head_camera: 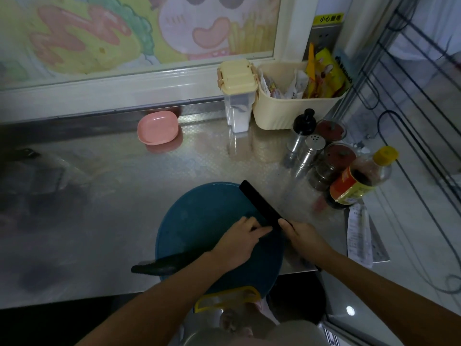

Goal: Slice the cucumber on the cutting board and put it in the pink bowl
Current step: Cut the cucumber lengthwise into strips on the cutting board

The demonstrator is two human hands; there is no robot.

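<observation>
A dark cucumber [162, 265] lies across the round blue cutting board [199, 213], its left end sticking out past the board's edge. My left hand [239, 243] presses down on the cucumber's right part with curled fingers. My right hand [303, 233] grips the handle of a black-bladed cleaver [259, 203], whose blade stands on the board right beside my left fingertips. The pink bowl [157, 128] sits empty at the back of the steel counter, far from both hands.
A cream-lidded container [237, 96] and a cream basket of packets [294, 106] stand at the back right. Shakers, jars [331, 161] and a sauce bottle [359, 178] crowd the right side. A paper receipt [359, 236] lies near the counter's right edge.
</observation>
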